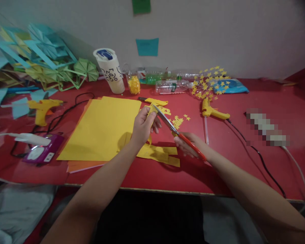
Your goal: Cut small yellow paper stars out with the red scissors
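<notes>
Between the fingers of my left hand [143,125] is a small piece of yellow paper [153,108]. My right hand [189,144] grips red-handled scissors [171,126], whose blade tips meet that piece. Under and beside my left hand lie large yellow sheets [101,128] stacked over orange ones. Cut yellow strips [159,154] rest below my hands. Just past the scissors is a small heap of yellow paper stars [177,122]. A yellow box cutter [156,101] lies beyond my left hand, near some yellow scraps.
A yellow glue gun [215,112] with a black cord lies right; another glue gun [44,106] is left, near a purple power strip [44,150]. A tumbler [110,71], plastic bottles [173,87] and a star cluster [209,83] line the back. Folded paper shapes [48,54] pile up left.
</notes>
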`<state>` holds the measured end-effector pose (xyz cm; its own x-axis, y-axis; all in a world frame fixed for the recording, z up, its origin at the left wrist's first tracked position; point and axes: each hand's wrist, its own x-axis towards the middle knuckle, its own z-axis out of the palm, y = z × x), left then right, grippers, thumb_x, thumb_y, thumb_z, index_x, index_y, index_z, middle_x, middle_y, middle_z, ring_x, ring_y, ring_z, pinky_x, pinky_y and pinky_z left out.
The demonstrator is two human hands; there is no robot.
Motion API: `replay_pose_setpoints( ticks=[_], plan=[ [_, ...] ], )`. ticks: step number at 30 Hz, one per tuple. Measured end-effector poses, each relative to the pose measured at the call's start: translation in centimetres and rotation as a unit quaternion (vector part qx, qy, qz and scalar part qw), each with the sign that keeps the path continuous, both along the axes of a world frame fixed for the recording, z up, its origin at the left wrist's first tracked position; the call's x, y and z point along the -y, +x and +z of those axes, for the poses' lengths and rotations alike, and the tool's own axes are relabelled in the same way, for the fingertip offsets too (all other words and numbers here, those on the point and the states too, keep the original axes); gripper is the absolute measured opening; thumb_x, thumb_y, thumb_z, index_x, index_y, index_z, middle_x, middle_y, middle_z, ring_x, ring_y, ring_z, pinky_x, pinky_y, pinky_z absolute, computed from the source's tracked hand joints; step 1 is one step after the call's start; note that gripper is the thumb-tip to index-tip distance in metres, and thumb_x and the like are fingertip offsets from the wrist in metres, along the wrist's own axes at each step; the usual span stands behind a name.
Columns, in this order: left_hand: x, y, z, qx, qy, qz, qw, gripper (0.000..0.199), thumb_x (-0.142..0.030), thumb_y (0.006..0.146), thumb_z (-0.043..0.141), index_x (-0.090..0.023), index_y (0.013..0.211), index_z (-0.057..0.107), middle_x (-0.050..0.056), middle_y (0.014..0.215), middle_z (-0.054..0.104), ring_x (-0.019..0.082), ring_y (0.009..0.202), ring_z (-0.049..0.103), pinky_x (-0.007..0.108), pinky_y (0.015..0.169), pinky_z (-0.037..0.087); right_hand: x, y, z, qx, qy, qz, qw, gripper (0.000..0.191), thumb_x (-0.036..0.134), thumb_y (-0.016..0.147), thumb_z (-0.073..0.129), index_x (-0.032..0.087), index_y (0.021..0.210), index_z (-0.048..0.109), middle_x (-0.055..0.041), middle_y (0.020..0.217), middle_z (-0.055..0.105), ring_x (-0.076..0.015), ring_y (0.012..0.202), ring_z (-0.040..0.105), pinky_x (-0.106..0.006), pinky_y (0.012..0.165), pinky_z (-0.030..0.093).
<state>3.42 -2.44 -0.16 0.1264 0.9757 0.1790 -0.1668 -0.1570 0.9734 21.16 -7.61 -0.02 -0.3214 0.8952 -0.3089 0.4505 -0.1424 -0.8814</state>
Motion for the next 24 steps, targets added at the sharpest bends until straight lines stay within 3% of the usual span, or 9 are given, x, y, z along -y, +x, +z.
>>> replay_pose_setpoints(
  ticks=[16,20,24],
  plan=[
    [-0.4,-0.7,0.3,-0.016,0.001,-0.03,0.999,0.017,-0.024,0.085,0.044,-0.02,0.069,0.044,-0.005,0.048,0.055,0.006,0.036,0.051,0.019,0.037,0.037,0.0,0.1,0.0,0.007,0.0,-0.01,1.0,0.048,0.064,0.074,0.058,0.021,0.063,0.041,0.0085,0.043,0.038,-0.0066,0.033,0.036,-0.026,0.04,0.038],
    [-0.8,-1.3,0.7,-0.037,0.024,0.015,0.999,0.018,-0.02,0.081,0.048,-0.019,0.063,0.047,-0.005,0.051,0.051,0.006,0.045,0.05,0.02,0.047,0.043,-0.1,0.3,0.0,0.01,0.002,-0.004,1.0,0.048,0.065,0.074,0.057,0.021,0.064,0.042,0.0085,0.043,0.038,-0.0067,0.034,0.037,-0.026,0.04,0.038],
    [-1.1,-1.5,0.6,-0.049,0.058,0.031,0.997,0.021,-0.017,0.075,0.055,-0.017,0.055,0.049,-0.005,0.051,0.046,0.004,0.048,0.045,0.018,0.049,0.041,-0.1,0.2,-0.1,-0.032,-0.013,0.0,0.999,0.05,0.068,0.074,0.054,0.021,0.065,0.041,0.0105,0.04,0.035,-0.0052,0.032,0.032,-0.026,0.041,0.04]
  ],
)
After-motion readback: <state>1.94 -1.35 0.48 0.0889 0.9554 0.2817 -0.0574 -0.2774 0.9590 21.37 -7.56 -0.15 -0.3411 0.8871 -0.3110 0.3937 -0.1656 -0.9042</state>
